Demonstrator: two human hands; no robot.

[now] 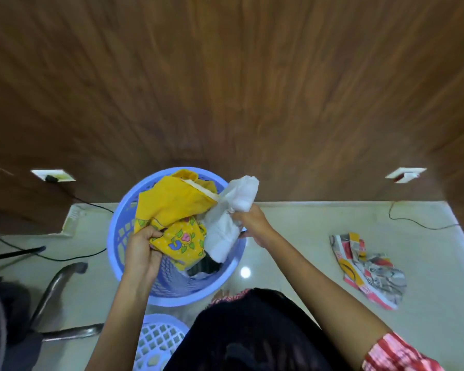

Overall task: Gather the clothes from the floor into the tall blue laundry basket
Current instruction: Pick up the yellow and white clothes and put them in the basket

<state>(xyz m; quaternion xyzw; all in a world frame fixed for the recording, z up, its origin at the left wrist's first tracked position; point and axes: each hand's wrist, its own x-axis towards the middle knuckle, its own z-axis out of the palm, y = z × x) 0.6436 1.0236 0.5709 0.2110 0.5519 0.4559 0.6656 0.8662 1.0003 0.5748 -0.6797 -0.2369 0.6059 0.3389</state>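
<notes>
A single head-worn wide-angle camera looks steeply down from close above, facing the wood-panelled wall [252, 76] at 12 o'clock; the laundry basket [123, 236] sits centre frame, tiled floor [292, 236] toward 3 o'clock.

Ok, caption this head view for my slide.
Both hands lower yellow and white clothes into blue basket.

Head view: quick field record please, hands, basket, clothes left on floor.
left hand: grips yellow cloth over the basket
right hand: grips white cloth at the rim
basket: blue, upright, holds dark clothes below
floor: one patterned cloth lies to the right, apart from the basket
lid: blue lattice piece on the floor near the person, use unclear
</notes>
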